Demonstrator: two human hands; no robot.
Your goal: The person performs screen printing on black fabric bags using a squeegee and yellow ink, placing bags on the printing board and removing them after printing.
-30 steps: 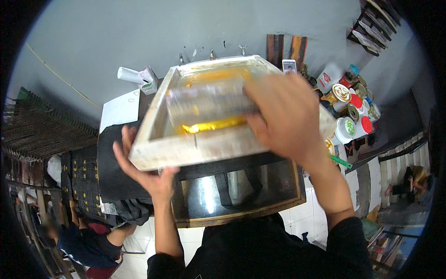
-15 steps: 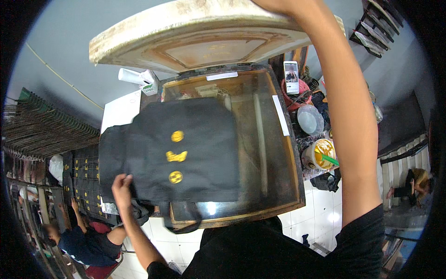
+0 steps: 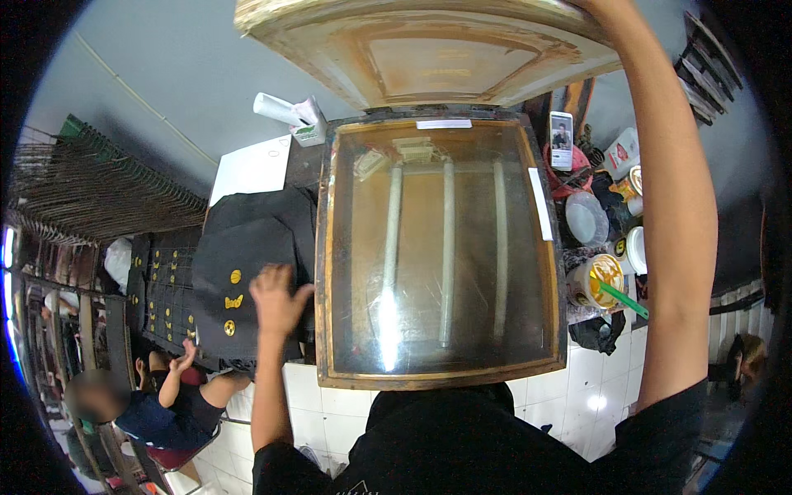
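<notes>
My left hand (image 3: 278,299) is open, fingers spread, over the right part of a black cloth bag (image 3: 216,285) with three small yellow prints. The bag lies left of the glass-topped light table (image 3: 421,247), on other black cloth. At the top, my right hand (image 3: 596,5) is at the upper edge of a raised wooden screen printing frame (image 3: 445,62), holding it tilted up; the picture's edge cuts off its fingers. The frame's stained underside faces me above the far edge of the glass. Pale tubes show under the glass.
Right of the table stand a phone (image 3: 561,140), a clear round lid (image 3: 586,219) and an ink tub (image 3: 605,279) with a green-handled tool. White paper (image 3: 250,169) lies at back left. Beyond a rack of printed black cloth (image 3: 165,280), another person (image 3: 169,425) sits at lower left.
The black bag has gone from the glass to the pile on the left. My left hand has let go of it and spread its fingers. My right arm still reaches to the raised frame.
</notes>
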